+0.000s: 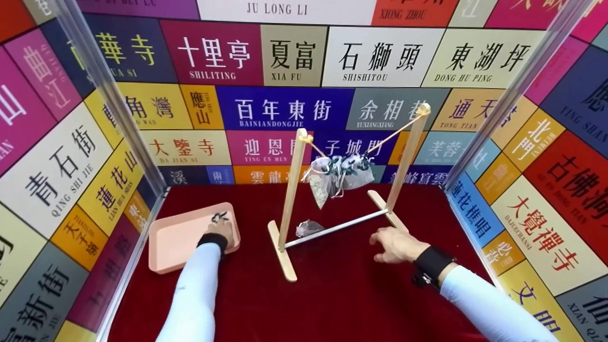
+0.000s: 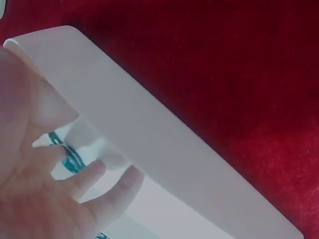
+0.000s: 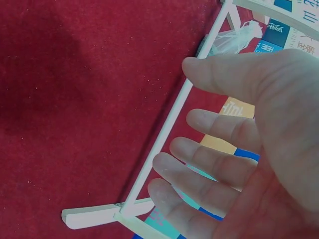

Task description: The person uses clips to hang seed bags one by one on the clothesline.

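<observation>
My left hand [image 1: 221,230] is inside the right end of a pink tray [image 1: 166,237]. At its fingertips lies a dark green ribbon [image 1: 219,217] with pale lines. The left wrist view shows the ribbon [image 2: 72,157] between thumb and fingers, beside the tray wall [image 2: 149,129]; I cannot tell whether they pinch it. My right hand [image 1: 396,244] hovers by the right foot of a wooden stand [image 1: 289,199], fingers spread and holding nothing. Several gauze sachets [image 1: 319,187] with dark green ribbons hang from the cord [image 1: 394,133] between the posts.
Behind the stand's white crossbar [image 1: 337,228], a small gauze sachet [image 1: 308,229] lies on the red cloth [image 1: 332,294]. Clear panels with metal-edged corners [image 1: 128,118] and colourful lettered boards [image 1: 285,109] close in the back and sides.
</observation>
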### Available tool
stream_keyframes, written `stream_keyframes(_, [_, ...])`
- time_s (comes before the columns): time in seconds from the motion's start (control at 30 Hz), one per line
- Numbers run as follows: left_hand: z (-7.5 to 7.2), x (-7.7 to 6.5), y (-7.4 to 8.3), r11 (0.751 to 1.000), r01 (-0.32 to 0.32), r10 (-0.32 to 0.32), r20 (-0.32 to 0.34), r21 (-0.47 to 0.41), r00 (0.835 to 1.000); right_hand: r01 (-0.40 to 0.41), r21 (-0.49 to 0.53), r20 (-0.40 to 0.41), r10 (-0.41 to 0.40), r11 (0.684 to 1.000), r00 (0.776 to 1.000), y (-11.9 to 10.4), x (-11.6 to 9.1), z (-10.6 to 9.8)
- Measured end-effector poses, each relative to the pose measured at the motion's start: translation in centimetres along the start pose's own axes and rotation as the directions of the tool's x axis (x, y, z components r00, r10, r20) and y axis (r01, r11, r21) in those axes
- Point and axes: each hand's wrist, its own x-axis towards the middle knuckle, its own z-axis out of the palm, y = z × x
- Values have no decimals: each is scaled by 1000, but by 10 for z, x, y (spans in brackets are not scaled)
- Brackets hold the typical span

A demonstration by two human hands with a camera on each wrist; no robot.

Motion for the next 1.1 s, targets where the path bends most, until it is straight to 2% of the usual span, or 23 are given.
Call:
stream_keyframes(0.07, [10,7,-7,1000,2,-3,-52,-24,999,15,0,-19,-15,1000,1000,-2,0,0])
stream_keyframes(0.13, [15,14,-14,999,8,-11,-61,-52,998,27,7,-39,-27,1000,999,-3,1,-1])
stream_keyframes(0.2, [14,12,-16,997,35,-39,-56,-72,998,39,14,-49,-38,999,998,-3,1,-2])
stream_keyframes(0.3, [-4,-4,-6,995,94,-96,-34,-45,995,49,23,-55,-48,999,997,-2,2,-5])
stream_keyframes(0.37, [-19,-22,5,991,134,-135,-66,-21,989,48,29,-50,-47,998,998,1,2,-6])
stream_keyframes(0.43, [-29,-35,12,988,152,-153,-69,-9,986,66,34,-66,-63,997,996,3,2,-7])
stream_keyframes(0.47, [-29,-39,11,988,153,-153,-79,-3,985,72,35,-71,-70,997,995,3,3,-8])
stream_keyframes(0.5, [-23,-38,5,989,146,-144,-113,9,983,76,37,-74,-73,996,995,3,3,-7])
stream_keyframes(0.63, [-18,-37,-3,988,147,-151,-121,-45,981,89,61,-78,-84,994,993,2,7,-4])
stream_keyframes(0.7, [-20,-39,-2,985,156,-165,-120,-80,979,86,75,-63,-82,993,995,1,8,-1])
stream_keyframes(0.73, [-27,-43,3,979,172,-182,-91,-107,979,88,81,-56,-84,993,995,1,8,0])
stream_keyframes(0.77, [-28,-45,4,977,177,-187,-83,-117,979,88,90,-48,-84,992,995,1,8,1])
stream_keyframes(0.8, [-23,-43,-1,978,173,-185,-99,-119,978,87,96,-38,-84,992,996,0,8,2])
stream_keyframes(0.9, [-23,-47,-2,976,179,-193,-107,-124,975,89,113,-20,-87,990,996,-2,8,4])
stream_keyframes(1.0, [-22,-51,-3,980,156,-173,-141,-125,975,72,130,-9,-71,989,997,-5,7,7])
stream_keyframes(1.03, [-27,-55,3,979,156,-173,-132,-134,976,72,133,-4,-72,989,997,-6,7,8])
stream_keyframes(1.1, [-27,-58,4,980,128,-154,-168,-154,974,70,143,14,-73,987,997,-8,7,12])
